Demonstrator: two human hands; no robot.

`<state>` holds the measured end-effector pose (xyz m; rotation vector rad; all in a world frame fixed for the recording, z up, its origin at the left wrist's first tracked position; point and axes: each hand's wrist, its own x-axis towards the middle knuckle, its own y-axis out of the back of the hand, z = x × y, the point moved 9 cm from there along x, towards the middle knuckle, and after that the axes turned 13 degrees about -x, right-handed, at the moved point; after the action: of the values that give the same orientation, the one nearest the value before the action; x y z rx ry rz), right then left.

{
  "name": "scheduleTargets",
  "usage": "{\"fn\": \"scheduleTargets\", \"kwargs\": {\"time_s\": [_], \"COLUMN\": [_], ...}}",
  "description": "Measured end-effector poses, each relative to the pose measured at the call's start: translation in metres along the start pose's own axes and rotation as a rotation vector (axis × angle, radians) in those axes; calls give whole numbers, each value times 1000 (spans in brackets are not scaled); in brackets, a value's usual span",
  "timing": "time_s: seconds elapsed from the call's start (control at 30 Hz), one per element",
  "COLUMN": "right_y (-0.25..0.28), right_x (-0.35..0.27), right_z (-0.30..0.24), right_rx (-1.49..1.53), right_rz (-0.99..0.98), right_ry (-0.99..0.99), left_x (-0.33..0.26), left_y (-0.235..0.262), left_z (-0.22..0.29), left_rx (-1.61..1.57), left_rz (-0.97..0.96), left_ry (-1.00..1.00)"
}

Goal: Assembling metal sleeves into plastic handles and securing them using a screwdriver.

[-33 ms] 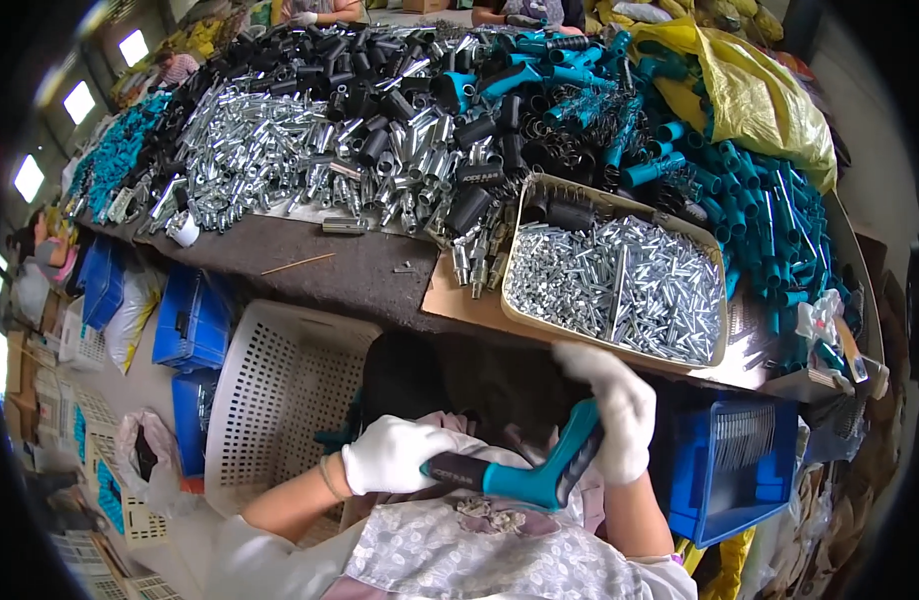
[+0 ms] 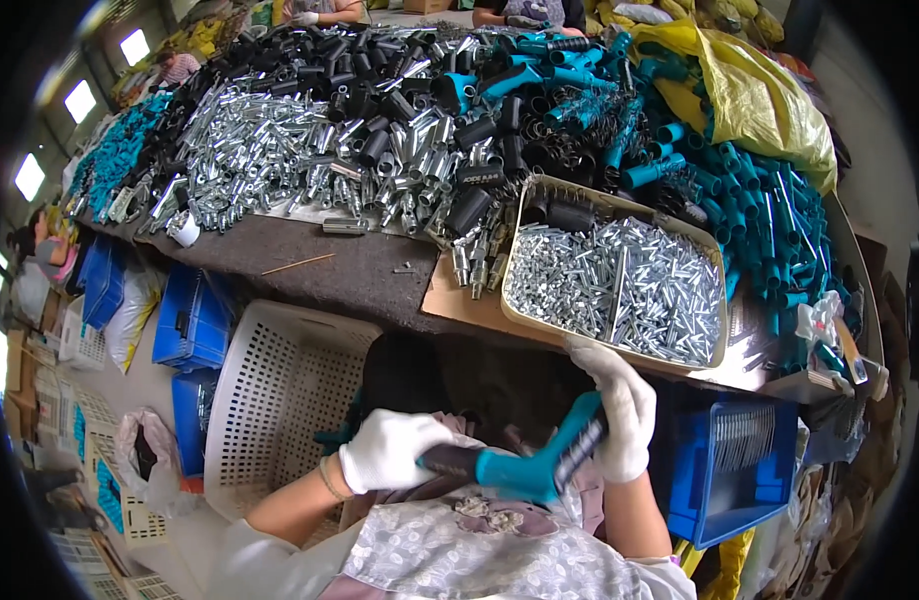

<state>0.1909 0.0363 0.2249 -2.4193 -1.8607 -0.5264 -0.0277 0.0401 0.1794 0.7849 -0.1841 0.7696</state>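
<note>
My left hand (image 2: 395, 452), in a white glove, is closed round the black sleeve (image 2: 450, 460) of a teal pistol-shaped tool body (image 2: 520, 475). The tool lies across my lap, in front of a patterned apron. Its teal and black handle (image 2: 578, 440) angles up to the right. My right hand (image 2: 625, 410), also white-gloved, stands against the handle's upper end, palm toward it and fingers stretched upward. Motion blurs the tool slightly.
A cream tray (image 2: 715, 350) of small metal pins and nuts sits at the table's near edge. Behind it lie heaped metal fittings (image 2: 250, 140), black sleeves and teal bodies (image 2: 750, 200). A white perforated basket (image 2: 280, 400) stands left, a blue bin (image 2: 745, 510) right. People work beyond the table.
The tool has shifted slightly up and left, turning a little in my left hand. My right hand's fingers have swung more upright beside the handle.
</note>
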Motion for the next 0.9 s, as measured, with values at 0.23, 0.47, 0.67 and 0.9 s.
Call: {"fn": "scheduleTargets", "kwargs": {"time_s": [0.23,0.47,0.67,0.9], "right_y": [-21,-38,-32,-20], "right_x": [-2,-23,-20,-7], "right_z": [-28,-20,-37,64], "right_rx": [40,-289,-161,-408], "right_rz": [-254,-514,-265,-384], "right_ry": [310,454,469,-280], "left_x": [-2,-9,-22,-8], "left_y": [-17,-24,-7,-21], "left_z": [-6,-32,-68,-26], "left_rx": [-22,100,-268,482], "left_rz": [-135,-198,190,-357], "left_ry": [56,315,676,267]}}
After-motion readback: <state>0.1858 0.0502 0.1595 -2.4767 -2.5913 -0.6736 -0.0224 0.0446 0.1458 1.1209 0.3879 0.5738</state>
